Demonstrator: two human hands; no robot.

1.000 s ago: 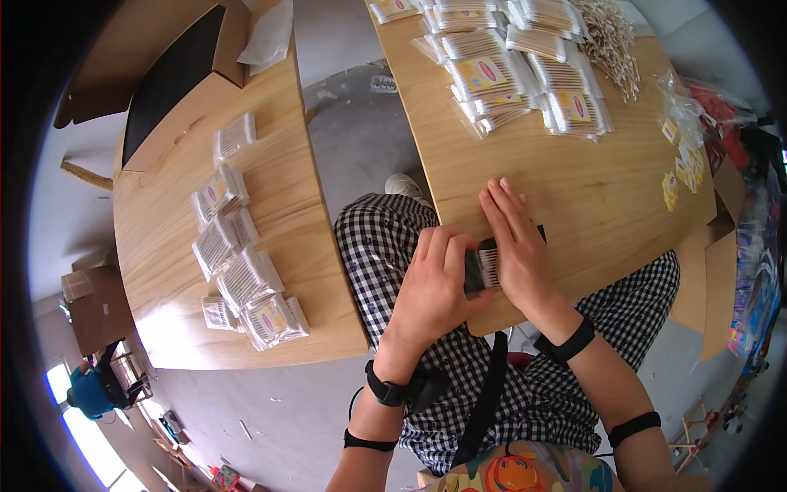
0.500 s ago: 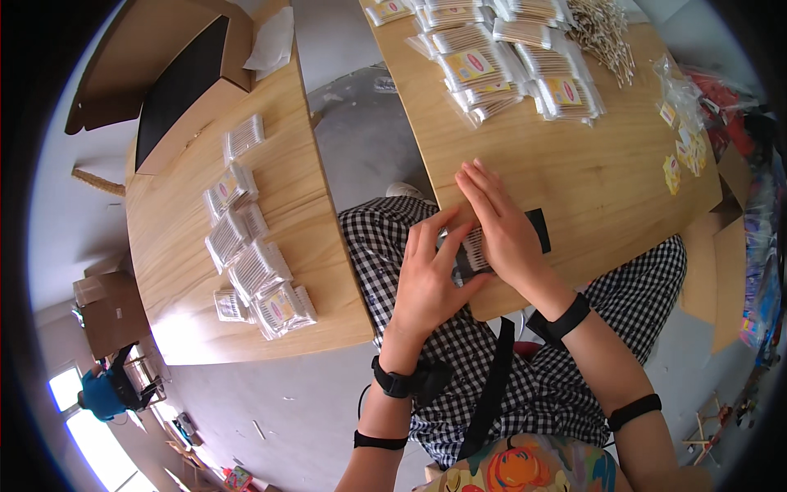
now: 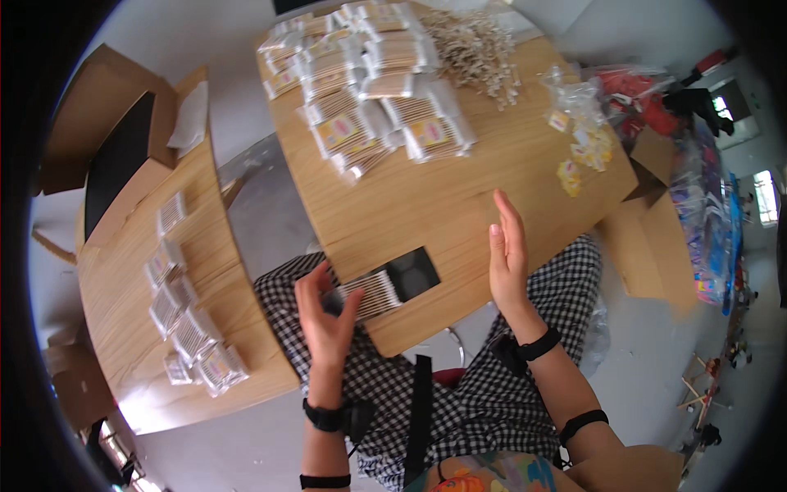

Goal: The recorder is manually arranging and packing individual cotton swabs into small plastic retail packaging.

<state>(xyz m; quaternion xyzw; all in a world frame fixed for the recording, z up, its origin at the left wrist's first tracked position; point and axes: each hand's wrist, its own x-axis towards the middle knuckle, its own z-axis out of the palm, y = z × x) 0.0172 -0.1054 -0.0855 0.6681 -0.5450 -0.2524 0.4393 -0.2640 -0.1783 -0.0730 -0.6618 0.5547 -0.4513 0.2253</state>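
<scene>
Cotton swabs (image 3: 377,293) lie side by side in a neat row near the close left corner of the tabletop (image 3: 443,205); they are thin and pale with white, puffy ends, and dark lines show between them; a flat black pad (image 3: 416,273) sticks out past the right end of the row, smooth and a bit shiny. Left hand (image 3: 329,326) is at the other end of the row; its fingers bend in a wide C, with a gap to the thumb, and something see-through shows there; I cannot tell if they touch it. Right hand (image 3: 510,269) is up on the other side, well apart from the row; its fingers are straight and close together, the thumb is a little apart, and it holds nothing.
</scene>
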